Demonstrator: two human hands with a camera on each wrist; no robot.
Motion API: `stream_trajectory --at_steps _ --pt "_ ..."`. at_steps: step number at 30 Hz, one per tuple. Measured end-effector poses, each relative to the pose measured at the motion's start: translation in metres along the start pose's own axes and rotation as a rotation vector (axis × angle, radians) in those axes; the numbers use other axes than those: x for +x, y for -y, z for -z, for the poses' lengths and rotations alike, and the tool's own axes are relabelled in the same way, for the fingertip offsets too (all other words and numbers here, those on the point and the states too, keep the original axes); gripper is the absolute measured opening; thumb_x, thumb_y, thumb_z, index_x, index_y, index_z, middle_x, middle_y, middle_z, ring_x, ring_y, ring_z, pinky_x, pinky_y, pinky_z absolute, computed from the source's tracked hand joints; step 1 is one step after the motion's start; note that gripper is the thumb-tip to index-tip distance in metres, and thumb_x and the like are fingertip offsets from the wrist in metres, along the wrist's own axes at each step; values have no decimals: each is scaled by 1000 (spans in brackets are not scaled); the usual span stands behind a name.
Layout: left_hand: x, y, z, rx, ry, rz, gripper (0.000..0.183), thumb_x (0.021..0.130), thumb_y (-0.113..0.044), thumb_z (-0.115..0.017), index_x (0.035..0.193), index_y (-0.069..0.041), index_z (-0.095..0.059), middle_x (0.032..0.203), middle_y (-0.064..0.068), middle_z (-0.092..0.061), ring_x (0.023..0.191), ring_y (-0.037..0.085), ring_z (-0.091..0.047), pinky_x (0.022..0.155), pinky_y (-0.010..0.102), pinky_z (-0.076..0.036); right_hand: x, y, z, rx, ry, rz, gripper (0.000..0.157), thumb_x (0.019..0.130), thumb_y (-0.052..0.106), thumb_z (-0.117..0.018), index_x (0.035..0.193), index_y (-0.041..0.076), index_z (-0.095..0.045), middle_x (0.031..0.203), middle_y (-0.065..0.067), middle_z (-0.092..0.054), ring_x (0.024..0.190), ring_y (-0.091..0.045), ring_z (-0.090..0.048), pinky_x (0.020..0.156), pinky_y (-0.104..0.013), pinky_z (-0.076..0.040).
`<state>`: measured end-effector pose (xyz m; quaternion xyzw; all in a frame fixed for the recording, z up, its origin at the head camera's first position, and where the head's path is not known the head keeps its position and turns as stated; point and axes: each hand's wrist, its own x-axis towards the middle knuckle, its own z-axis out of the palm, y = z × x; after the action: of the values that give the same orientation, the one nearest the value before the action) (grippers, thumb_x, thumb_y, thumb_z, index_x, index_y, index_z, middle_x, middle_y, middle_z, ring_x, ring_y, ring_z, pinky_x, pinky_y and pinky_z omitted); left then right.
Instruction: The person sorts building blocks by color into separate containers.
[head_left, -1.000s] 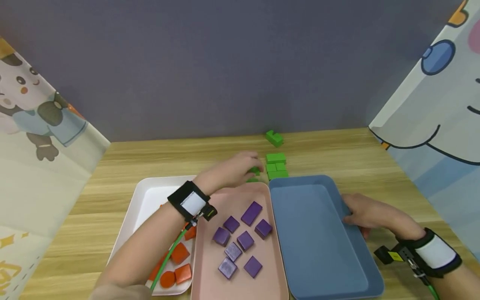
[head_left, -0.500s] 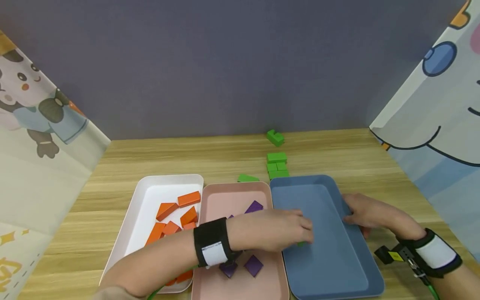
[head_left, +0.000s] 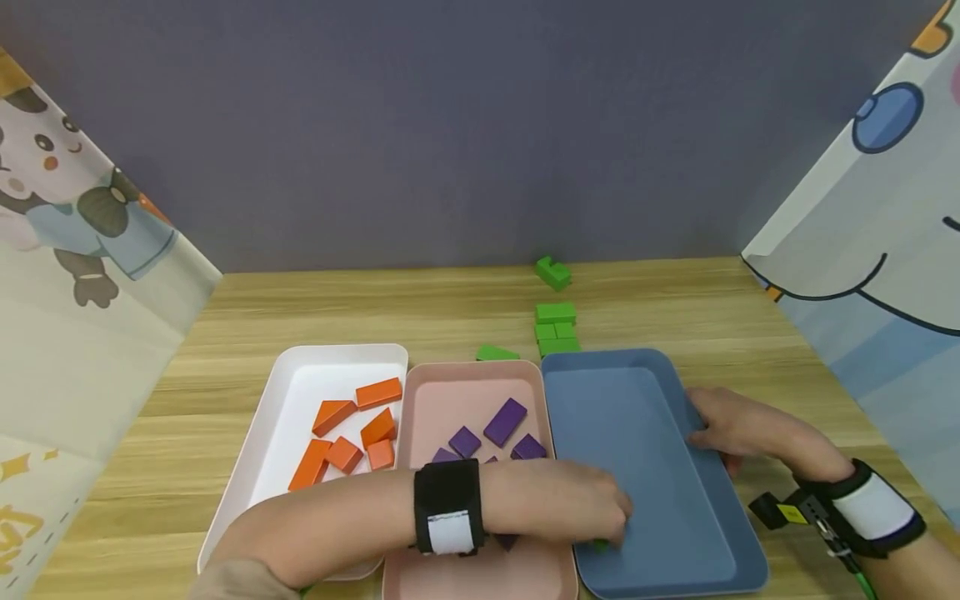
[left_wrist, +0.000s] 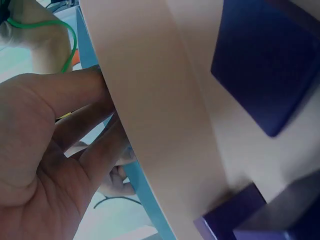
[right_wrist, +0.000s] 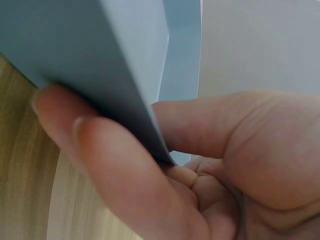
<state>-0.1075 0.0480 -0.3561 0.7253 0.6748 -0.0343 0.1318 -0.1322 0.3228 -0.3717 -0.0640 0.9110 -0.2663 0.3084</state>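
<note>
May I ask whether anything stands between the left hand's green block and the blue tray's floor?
Nothing visible: the green block, partly hidden by the left hand, shows within the outline of the blue tray.

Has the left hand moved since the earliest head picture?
Yes: against the grouped green blocks in the head view, the left hand has moved rightward and nearer, and is now partly over the blue tray.
</note>
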Motion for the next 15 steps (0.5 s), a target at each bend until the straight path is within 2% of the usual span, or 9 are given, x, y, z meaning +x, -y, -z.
stream_trajectory --at_steps 4,7,11,15 --pt "3 0 -2 -78 14 -9 23 98 -13 -50 89 -28 -66 82 -12 -53 70 1 -42 64 13 -28 0 1 1 -3 2 17 43 90 5 -57 125 -12 -39 69 -9 -59 43 -22 -58 43 -33 -50" --pt "8 -2 -3 -102 26 -10 21 96 -11 -53 89 -27 -66 79 -11 -50 69 2 -40 62 13 -27 -1 1 2 3 5 43 40 90 5 -56 124 -10 -41 68 -8 -60 42 -21 -58 42 -32 -50" --pt "12 -3 -4 -140 30 -9 23 95 -10 -54 80 -25 -64 74 -10 -49 65 4 -38 59 14 -26 -1 0 2 -5 6 66 38 91 5 -56 122 -10 -41 69 -8 -60 41 -19 -58 42 -31 -49" --pt "15 -4 -6 -185 34 -13 23 94 -9 -55 80 -25 -65 74 -10 -51 64 4 -40 59 14 -26 -1 0 2 -14 1 45 39 90 4 -57 122 -11 -41 70 -9 -59 41 -19 -58 42 -32 -49"
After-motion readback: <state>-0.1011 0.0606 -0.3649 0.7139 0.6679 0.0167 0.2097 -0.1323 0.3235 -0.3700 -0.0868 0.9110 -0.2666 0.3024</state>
